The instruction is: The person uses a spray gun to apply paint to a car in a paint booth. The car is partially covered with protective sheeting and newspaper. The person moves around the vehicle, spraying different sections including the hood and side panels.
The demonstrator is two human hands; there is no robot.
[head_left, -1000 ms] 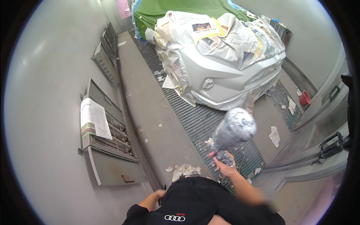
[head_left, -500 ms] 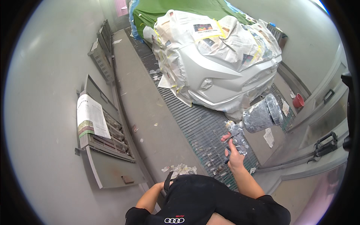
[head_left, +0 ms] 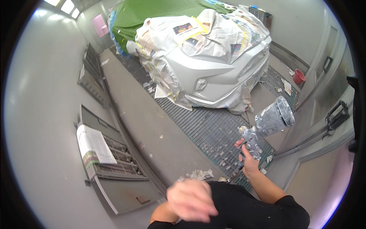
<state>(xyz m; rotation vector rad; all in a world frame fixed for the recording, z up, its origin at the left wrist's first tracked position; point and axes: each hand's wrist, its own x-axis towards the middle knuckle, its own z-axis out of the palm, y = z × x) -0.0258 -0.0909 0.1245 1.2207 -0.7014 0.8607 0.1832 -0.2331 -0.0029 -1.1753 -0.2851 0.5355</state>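
My right hand [head_left: 248,160] grips a paint-crusted spray gun [head_left: 252,142], whose speckled cup [head_left: 273,114] points up and to the right. My left hand [head_left: 190,198] is raised over my black clothing, smeared by motion, so whether it holds anything is unclear. Ahead stands a car with a silver front bumper [head_left: 194,68], masked above and at the sides with newspaper [head_left: 209,30] and yellow tape, under a green cover [head_left: 148,11].
A metal grate floor [head_left: 202,129] with paper scraps runs under the car. Wall vents [head_left: 91,84] and a hanging newspaper [head_left: 95,143] are on the left. A red bucket [head_left: 298,76] sits beside the right wall near a door [head_left: 328,110].
My left hand has risen from my waist into the lower middle. My right hand and spray gun have moved slightly right. The view has tilted, showing more of the ceiling lights.
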